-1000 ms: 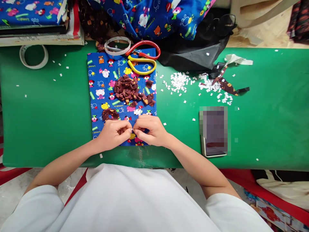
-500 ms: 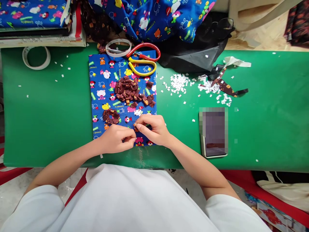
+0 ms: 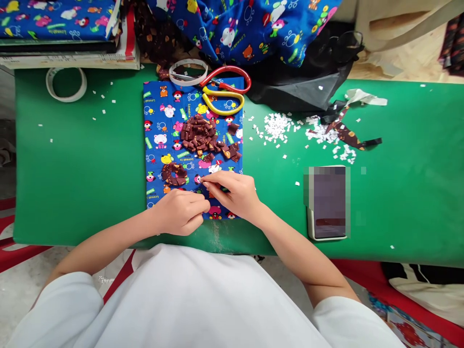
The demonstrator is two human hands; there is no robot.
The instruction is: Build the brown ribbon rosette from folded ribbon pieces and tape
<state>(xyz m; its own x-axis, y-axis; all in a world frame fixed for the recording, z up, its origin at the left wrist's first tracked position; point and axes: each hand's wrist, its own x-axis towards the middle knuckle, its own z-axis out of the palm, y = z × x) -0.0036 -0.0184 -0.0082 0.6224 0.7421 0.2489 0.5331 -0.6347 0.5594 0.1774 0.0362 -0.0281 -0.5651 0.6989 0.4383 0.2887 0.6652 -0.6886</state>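
Observation:
A blue cloth-covered pad with cartoon animals lies in front of me. On it is a heap of small dark brown printed fabric pieces, with a smaller cluster of similar pieces nearer to me on the left. My left hand rests at the pad's near edge, its fingers curled; whatever they hold is hidden. Over the near right part of the pad, thumb and forefinger of my right hand are pinched together, and anything between them is too small to name. Red-and-yellow-handled scissors lie at the pad's far edge.
Two rolls of tape, one at the left and one by the scissors, lie on the green table. White paper bits, fabric scraps and a phone are on the right. Bunched blue fabric lies behind.
The whole view has shifted, so things appear farther right. Against the pad, my right fingertips have moved left and slightly away from me. My left hand stays curled near the same spot.

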